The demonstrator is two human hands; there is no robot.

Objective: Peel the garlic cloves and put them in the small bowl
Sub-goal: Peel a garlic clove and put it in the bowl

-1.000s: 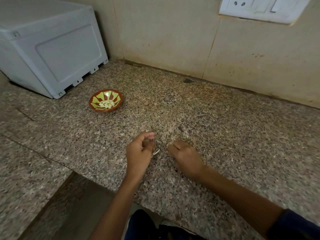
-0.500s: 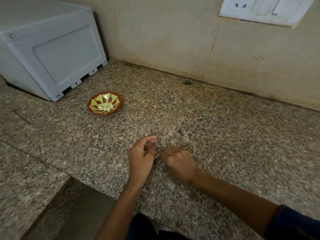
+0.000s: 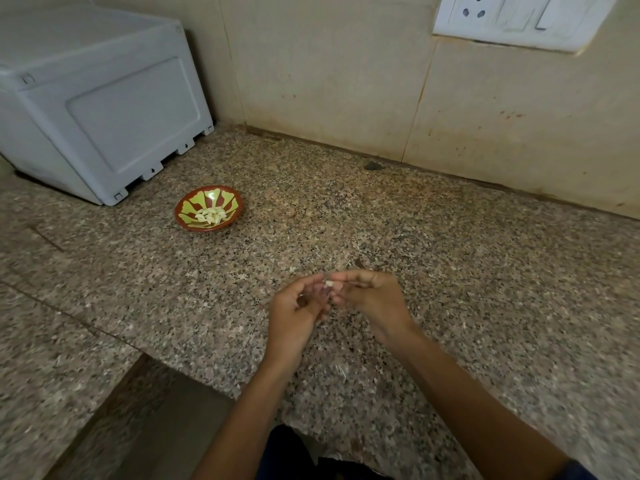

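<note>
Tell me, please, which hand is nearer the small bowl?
Left. The left hand lies down and to the right of the small bowl; the right hand is just beyond it, farther away.

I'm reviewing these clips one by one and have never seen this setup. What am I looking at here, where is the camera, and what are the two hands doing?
There is no machine here: a person wears one wide-angle camera on the head, looking down at their own bare hands over a speckled stone counter. The left hand and right hand meet at the fingertips and pinch a small pale garlic clove between them, seemingly peeling it. Further back on the left stands a small red and yellow bowl with peeled cloves already in it. Behind it sits a grey plastic box, and a white socket plate is on the wall. A scrap of peel lies on the counter near the wrists.
</note>
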